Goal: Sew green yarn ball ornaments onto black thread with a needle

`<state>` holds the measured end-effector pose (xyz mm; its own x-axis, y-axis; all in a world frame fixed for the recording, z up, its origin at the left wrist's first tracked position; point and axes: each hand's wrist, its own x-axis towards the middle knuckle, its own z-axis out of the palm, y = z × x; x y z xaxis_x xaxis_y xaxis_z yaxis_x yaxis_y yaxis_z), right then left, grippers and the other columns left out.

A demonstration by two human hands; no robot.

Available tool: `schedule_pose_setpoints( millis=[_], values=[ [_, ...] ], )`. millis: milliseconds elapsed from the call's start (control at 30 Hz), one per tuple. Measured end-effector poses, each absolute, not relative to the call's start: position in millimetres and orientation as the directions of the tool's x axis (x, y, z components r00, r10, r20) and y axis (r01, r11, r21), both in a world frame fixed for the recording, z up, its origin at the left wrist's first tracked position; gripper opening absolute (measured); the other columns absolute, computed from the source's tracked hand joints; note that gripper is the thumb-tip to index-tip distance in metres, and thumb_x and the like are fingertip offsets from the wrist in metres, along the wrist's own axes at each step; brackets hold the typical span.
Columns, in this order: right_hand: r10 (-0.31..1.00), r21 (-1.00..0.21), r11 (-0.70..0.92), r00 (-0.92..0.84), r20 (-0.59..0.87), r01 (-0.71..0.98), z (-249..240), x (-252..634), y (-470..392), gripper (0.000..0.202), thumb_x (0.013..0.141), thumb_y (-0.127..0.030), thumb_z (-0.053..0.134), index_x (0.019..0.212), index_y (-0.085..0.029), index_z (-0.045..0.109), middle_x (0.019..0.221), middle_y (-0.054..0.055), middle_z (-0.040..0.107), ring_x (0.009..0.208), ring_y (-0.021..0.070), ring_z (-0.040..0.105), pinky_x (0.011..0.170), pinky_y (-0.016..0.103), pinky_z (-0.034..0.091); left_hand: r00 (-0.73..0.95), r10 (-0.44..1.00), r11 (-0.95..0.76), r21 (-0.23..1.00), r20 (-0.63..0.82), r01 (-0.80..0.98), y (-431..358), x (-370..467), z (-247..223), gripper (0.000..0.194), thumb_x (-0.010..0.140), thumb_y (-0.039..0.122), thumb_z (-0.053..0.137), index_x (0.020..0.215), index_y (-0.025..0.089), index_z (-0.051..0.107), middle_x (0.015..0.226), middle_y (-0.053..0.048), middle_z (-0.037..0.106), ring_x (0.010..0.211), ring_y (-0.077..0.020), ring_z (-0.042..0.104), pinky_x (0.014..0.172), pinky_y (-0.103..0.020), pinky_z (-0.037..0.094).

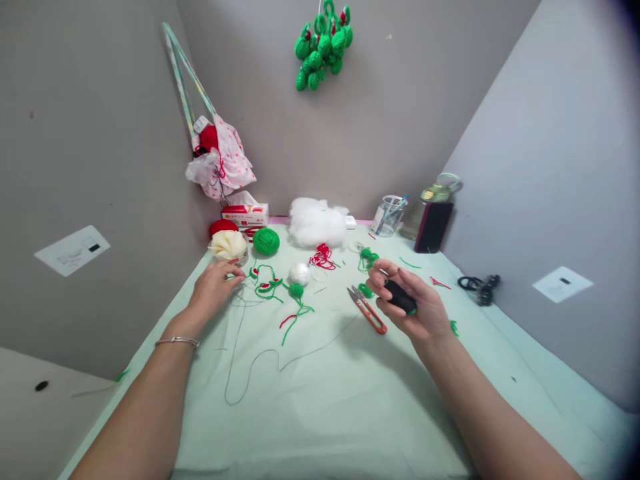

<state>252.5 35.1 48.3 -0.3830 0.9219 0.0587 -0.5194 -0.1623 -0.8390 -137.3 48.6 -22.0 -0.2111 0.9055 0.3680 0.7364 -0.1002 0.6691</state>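
My right hand [413, 303] is closed around a dark cylinder [400, 298] that looks like a spool of black thread. From near it, a thin dark thread [279, 360] curves across the cloth toward the left. At the thread's tangled far end, my left hand [215, 290] has thumb and fingertips drawn together on the thread. Between the hands lie a small green crocheted ball [296, 291] with yarn tails, red-and-green crocheted pieces [267, 287] and a white ball [300, 273]. Orange-handled thread snips [369, 312] rest beside my right hand.
Behind are a green yarn ball [266, 241], cream material [229, 245], white stuffing [317, 223] and a tissue box [245, 215]. A glass jar [389, 217], bottle [420, 207], phone [434, 228] and black cable [483, 290] stand or lie right. Green crocheted pieces [324, 47] hang above.
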Motion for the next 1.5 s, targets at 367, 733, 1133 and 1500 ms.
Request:
schedule_pose_setpoints(
  millis=[367,733,1133,1500],
  values=[
    [0.907,-0.852,-0.159,-0.415,0.073,-0.498,51.9,248.1,31.9,0.024,0.076,-0.035,0.073,0.092,-0.019,0.071,0.073,0.003,0.054,0.058,0.0116,0.039,0.034,0.015,0.028,-0.381,0.79,-0.121,0.731,0.481,0.672,58.6,-126.8,-25.9,0.009,0.08,0.03,0.063,0.076,0.022,0.064,0.088,-0.006,0.064,0.094,-0.0269,0.055,0.092,-0.04,0.042],
    [0.884,-0.856,-0.19,-0.463,0.063,-0.481,44.7,249.0,33.8,0.026,0.08,-0.038,0.071,0.095,-0.018,0.071,0.073,0.003,0.052,0.056,0.0094,0.038,0.031,0.01,0.025,-0.661,0.691,-0.45,0.89,0.292,-0.077,48.7,-135.6,12.2,0.007,0.086,0.019,0.065,0.089,0.017,0.059,0.076,0.003,0.062,0.067,-0.0079,0.056,0.07,-0.023,0.047],
    [0.78,-0.858,-0.279,-0.623,0.059,-0.431,33.5,238.0,33.6,0.025,0.086,-0.033,0.068,0.102,-0.015,0.071,0.072,0.002,0.058,0.051,0.0068,0.039,0.034,0.012,0.027,-0.397,0.857,-0.471,0.813,0.329,-0.343,17.0,-106.5,74.6,0.016,0.084,0.015,0.076,0.097,0.023,0.073,0.071,0.004,0.07,0.074,-0.0139,0.067,0.069,-0.027,0.057],
    [0.775,-0.88,-0.276,-0.631,0.033,-0.386,28.9,240.5,35.4,0.025,0.087,-0.029,0.069,0.107,-0.015,0.072,0.076,0.004,0.06,0.055,0.0074,0.046,0.035,0.012,0.031,-0.134,0.883,-0.426,0.888,0.45,0.175,19.3,-95.1,132.8,0.005,0.082,0.016,0.075,0.086,0.014,0.072,0.066,0.003,0.066,0.044,-0.0031,0.044,0.041,-0.018,0.029]
  ],
)
